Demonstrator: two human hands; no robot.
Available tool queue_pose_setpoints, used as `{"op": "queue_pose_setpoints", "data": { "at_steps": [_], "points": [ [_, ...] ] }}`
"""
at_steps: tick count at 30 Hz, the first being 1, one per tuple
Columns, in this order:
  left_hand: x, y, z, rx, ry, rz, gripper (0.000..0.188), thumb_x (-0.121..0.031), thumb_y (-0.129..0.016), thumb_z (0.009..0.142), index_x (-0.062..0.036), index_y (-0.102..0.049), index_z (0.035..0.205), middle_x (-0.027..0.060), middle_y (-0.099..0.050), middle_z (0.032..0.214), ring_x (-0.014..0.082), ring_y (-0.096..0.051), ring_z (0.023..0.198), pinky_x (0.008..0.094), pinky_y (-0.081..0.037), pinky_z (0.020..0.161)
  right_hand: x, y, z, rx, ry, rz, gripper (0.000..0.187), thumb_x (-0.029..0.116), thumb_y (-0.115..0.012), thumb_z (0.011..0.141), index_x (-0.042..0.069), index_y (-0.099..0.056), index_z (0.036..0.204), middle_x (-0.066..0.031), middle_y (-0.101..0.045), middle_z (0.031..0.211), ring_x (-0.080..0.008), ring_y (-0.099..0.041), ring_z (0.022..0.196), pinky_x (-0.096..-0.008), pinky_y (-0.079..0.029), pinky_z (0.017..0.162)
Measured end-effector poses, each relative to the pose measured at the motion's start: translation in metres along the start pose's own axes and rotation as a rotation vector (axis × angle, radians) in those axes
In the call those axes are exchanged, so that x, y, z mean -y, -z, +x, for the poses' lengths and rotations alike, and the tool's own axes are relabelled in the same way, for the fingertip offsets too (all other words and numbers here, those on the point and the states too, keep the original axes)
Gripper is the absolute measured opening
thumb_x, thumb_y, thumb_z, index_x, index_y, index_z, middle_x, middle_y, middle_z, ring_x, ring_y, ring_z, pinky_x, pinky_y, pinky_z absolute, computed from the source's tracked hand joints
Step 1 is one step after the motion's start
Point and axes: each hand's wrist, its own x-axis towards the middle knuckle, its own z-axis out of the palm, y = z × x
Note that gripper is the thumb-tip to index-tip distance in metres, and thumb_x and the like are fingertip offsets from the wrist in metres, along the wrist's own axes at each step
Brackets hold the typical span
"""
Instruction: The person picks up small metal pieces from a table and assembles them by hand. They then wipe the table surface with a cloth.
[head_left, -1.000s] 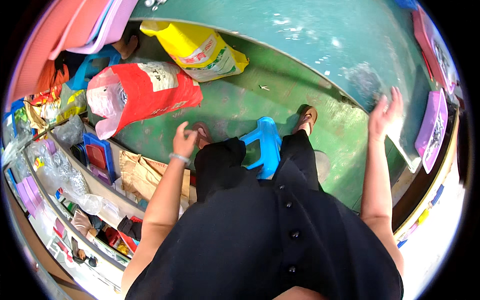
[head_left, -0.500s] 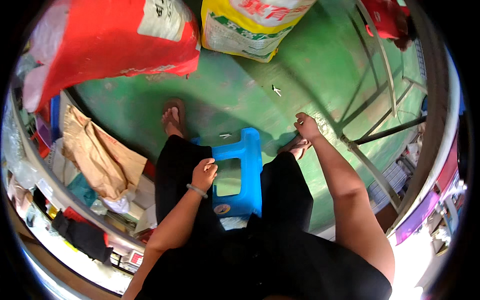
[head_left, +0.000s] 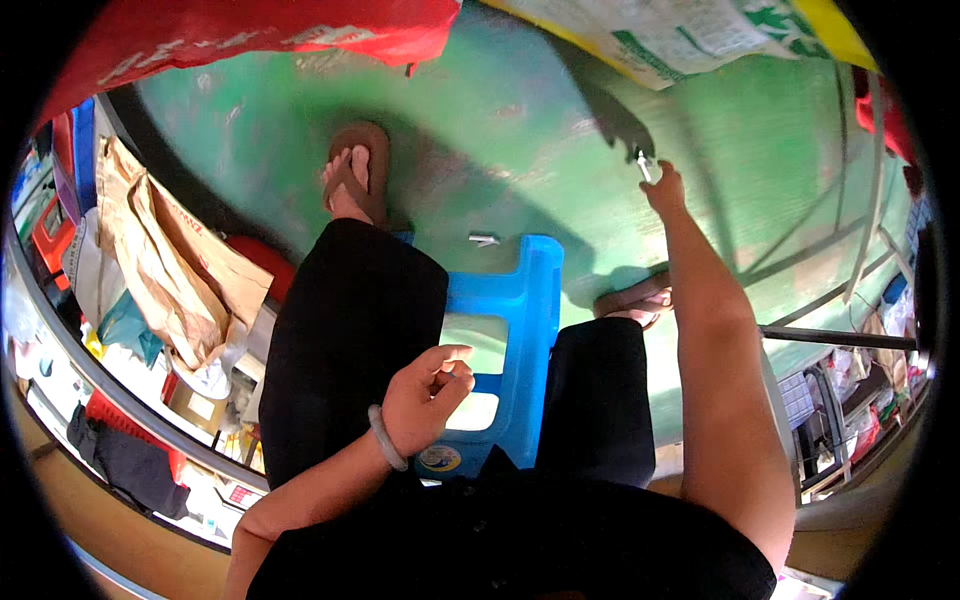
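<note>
My right hand (head_left: 665, 190) reaches down to the green floor, thumb and finger pinched on a small white forked piece (head_left: 644, 166). What exactly this piece is, I cannot make out. A second small white piece (head_left: 484, 240) lies on the floor just beyond the blue plastic stool (head_left: 541, 310). Above the stool, between my knees, hovers my left hand (head_left: 428, 398), its fingers loosely bent and apart with nothing in them. A grey bracelet (head_left: 386, 438) circles the left wrist.
Ahead stand a red sack (head_left: 380, 40) and a yellow-and-white sack (head_left: 690, 40). At the left, a brown paper bag (head_left: 175, 260) and a red basket (head_left: 125, 425) sit among shelf clutter. Metal frame bars (head_left: 835, 338) run along the right side. My sandalled feet flank the stool.
My right hand has moved forward and taken hold of the white forked piece on the floor. My left hand has risen, its fingers looser. The view has tilted nearer the floor.
</note>
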Motion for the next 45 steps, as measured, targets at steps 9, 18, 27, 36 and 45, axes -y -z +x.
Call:
{"op": "queue_pose_setpoints", "data": {
  "at_steps": [9, 18, 27, 36, 45],
  "points": [
    [-0.036, 0.006, -0.005, 0.004, 0.090, -0.123, 0.032, -0.005, -0.051, 0.087, -0.0033, -0.048, 0.119, 0.0098, -0.057, 0.101, 0.0138, -0.055, 0.091, 0.0298, -0.046, 0.081, 0.026, -0.039, 0.009, -0.192, 0.212, -0.139, 0.026, 0.018, -0.064, 0.075, 0.007, -0.051, 0.094, -0.0161, -0.055, 0.099, -0.0369, -0.055, 0.091, -0.0464, -0.047, 0.076],
    [-0.045, 0.012, 0.003, -0.102, 0.082, -0.271, 0.030, -0.008, -0.049, 0.087, -0.0031, -0.050, 0.117, 0.0096, -0.059, 0.097, 0.0147, -0.055, 0.082, 0.0293, -0.045, 0.074, 0.103, -0.130, -0.061, 0.186, 0.725, 0.228, 0.028, 0.001, -0.052, 0.070, 0.005, -0.056, 0.097, -0.0222, -0.056, 0.101, -0.0378, -0.053, 0.095, -0.0430, -0.043, 0.084],
    [-0.038, 0.032, 0.014, -0.234, 0.073, -0.417, 0.032, -0.016, -0.052, 0.088, -0.0022, -0.051, 0.117, 0.0103, -0.059, 0.098, 0.0171, -0.056, 0.080, 0.0294, -0.045, 0.072, 0.181, -0.199, -0.146, 0.393, 0.796, -0.155, 0.017, 0.014, -0.057, 0.073, 0.007, -0.058, 0.089, -0.0129, -0.064, 0.085, -0.0294, -0.060, 0.085, -0.0439, -0.049, 0.067],
    [-0.028, 0.030, 0.017, -0.158, 0.153, -0.442, 0.031, -0.013, -0.051, 0.089, -0.0029, -0.050, 0.118, 0.0092, -0.060, 0.099, 0.0154, -0.057, 0.084, 0.0287, -0.045, 0.074, 0.178, -0.222, -0.153, 0.211, 0.818, -0.273, 0.015, 0.019, -0.050, 0.079, 0.010, -0.061, 0.084, -0.0087, -0.065, 0.081, -0.0255, -0.060, 0.081, -0.0396, -0.047, 0.058],
    [-0.019, 0.029, 0.022, -0.120, 0.157, -0.367, 0.029, -0.011, -0.049, 0.090, -0.0049, -0.051, 0.118, 0.0077, -0.059, 0.099, 0.0142, -0.056, 0.084, 0.0279, -0.044, 0.075, 0.182, -0.209, -0.140, 0.346, 0.809, -0.238, 0.016, 0.019, -0.051, 0.079, 0.008, -0.062, 0.083, -0.0128, -0.065, 0.079, -0.0286, -0.063, 0.075, -0.0442, -0.050, 0.062]
  ]
}}
